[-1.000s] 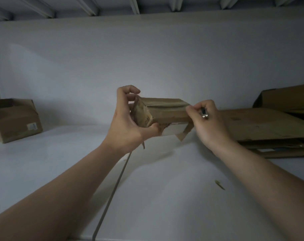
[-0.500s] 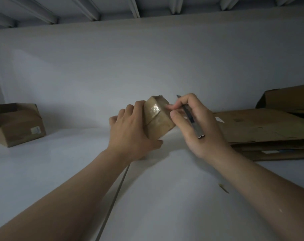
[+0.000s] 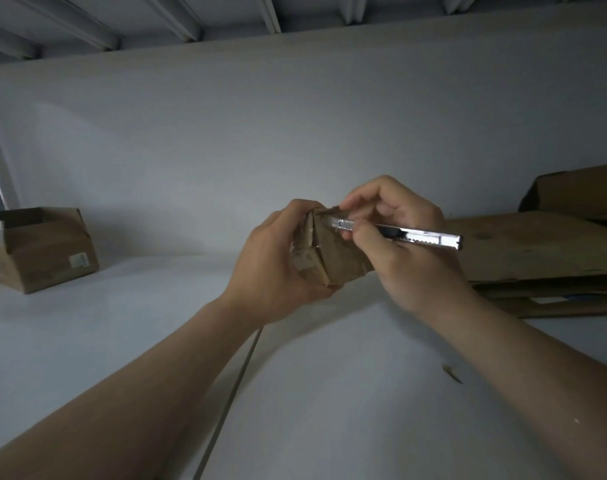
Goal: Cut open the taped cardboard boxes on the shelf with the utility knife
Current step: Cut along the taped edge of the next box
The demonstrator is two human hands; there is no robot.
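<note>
A small taped cardboard box (image 3: 333,258) is held up above the white shelf (image 3: 122,323), tilted on one corner. My left hand (image 3: 274,268) grips its left end, fingers wrapped behind it. My right hand (image 3: 402,244) holds a silver utility knife (image 3: 409,234) like a pen, its front end lying across the box's top edge and its handle pointing right. The blade tip is hidden by my fingers and the box.
An open cardboard box (image 3: 42,249) stands at the far left of the shelf. Flattened cardboard sheets (image 3: 544,258) are stacked at the right, with another box (image 3: 582,192) on top. A small scrap (image 3: 451,373) lies on the shelf near my right forearm.
The box has been turned in my left hand onto a corner. My right hand has swung the knife from upright to nearly level, its front end now on the box's top edge.
</note>
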